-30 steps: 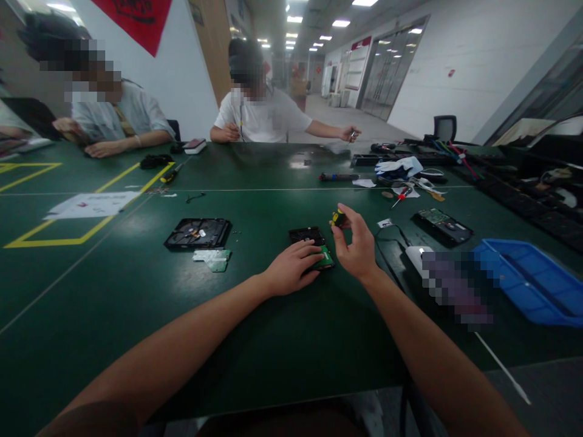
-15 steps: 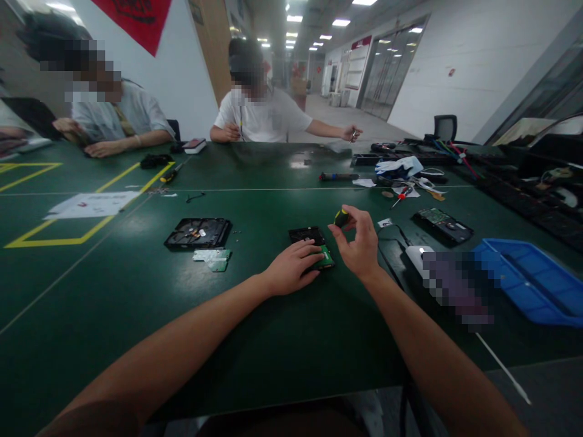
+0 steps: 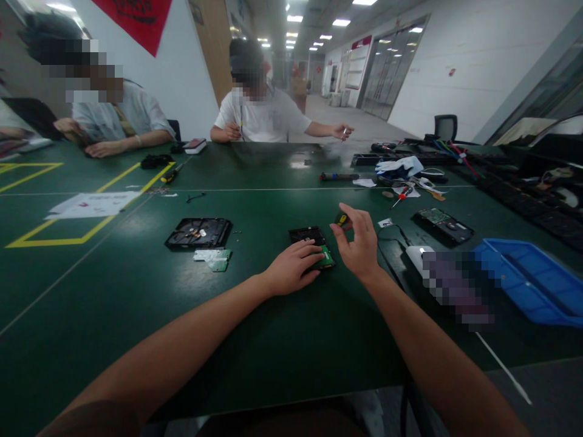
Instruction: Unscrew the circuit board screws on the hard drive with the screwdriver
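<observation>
My left hand (image 3: 294,267) lies across a hard drive (image 3: 306,234), fingers stretched out over its green circuit board (image 3: 326,260). Part of the drive is hidden beneath that hand. Just to the right, my right hand (image 3: 359,240) pinches the yellow-and-black handle of a screwdriver (image 3: 340,220) between thumb and fingertips. The screwdriver's tip is too small to make out. Left of my hands sits another hard drive (image 3: 199,233), with a loose circuit board (image 3: 214,259) along its near edge and tiny screws beside it.
On the right are a third hard drive (image 3: 443,226), a white device (image 3: 421,261) with a cable and a blue tray (image 3: 528,279). Farther back lie gloves (image 3: 398,167) and a red screwdriver (image 3: 402,194). Paper (image 3: 93,204) lies at left. Two people sit across the table (image 3: 255,200).
The screwdriver handle has turned and dipped slightly in my right fingers. My left hand stays in place on the drive. The person opposite has drawn an outstretched hand slightly inward.
</observation>
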Tool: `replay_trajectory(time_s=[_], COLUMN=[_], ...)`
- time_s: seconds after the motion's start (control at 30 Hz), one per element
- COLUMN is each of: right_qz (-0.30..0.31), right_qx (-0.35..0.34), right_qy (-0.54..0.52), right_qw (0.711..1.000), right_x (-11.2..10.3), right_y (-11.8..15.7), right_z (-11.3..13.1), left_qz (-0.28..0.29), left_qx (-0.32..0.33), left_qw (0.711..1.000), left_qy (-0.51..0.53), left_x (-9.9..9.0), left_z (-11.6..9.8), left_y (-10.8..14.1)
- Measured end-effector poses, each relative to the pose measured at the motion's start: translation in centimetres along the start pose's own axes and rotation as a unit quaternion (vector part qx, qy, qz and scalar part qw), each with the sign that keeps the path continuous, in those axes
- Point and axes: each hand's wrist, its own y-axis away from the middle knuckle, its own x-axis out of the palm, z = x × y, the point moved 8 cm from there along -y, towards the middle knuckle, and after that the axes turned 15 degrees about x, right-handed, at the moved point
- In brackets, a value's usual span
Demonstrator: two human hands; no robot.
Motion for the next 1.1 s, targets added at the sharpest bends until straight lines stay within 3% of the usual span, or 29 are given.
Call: replay_trajectory(time_s=[0.17,0.57,0.87,1.1], right_qz=[0.019,-0.014,0.03,-0.002], right_qx=[0.008,-0.003,0.01,-0.007], right_qy=[-0.008,0.006,-0.028,-0.006], right_qw=[1.0,1.0,0.999,1.0], right_x=[0.5,-0.3,0.8,0.0], right_y=[0.1,-0.1,0.4,0.0], right_z=[-0.2,0.2,-0.4,0.3], left_qz=[-0.001,0.003,-0.002,-0.003], left_qx=[-0.004,0.002,-0.001,0.0], left_qw=[1.0,1.0,1.0,1.0], left_qy=[0.0,-0.002,0.002,0.002], left_x=[0.0,0.1,0.0,0.0], left_z=[0.0,0.0,0.0,-0.1], left_y=[-0.1,0.0,0.0,-0.1])
